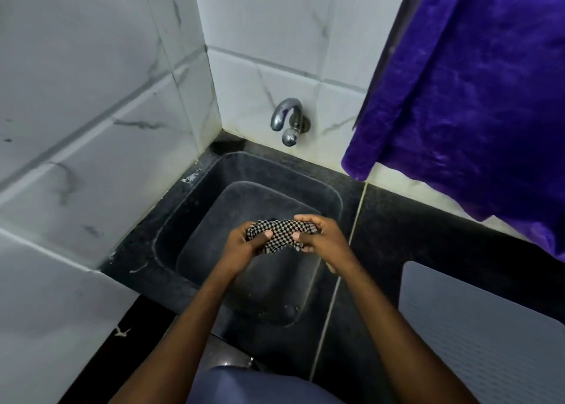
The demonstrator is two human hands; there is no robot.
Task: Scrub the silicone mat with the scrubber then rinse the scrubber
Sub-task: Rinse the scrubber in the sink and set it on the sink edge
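Both the left hand [244,244] and right hand [318,235] grip the checkered scrubber [279,235] over the sink [195,196]; the tap [286,119] looks dry, so rinsing likely needs it opened.

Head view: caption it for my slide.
Left hand and right hand grip the checkered scrubber over the sink.

White marbled tile walls [91,98], black granite counter [397,235], purple curtain [474,98]
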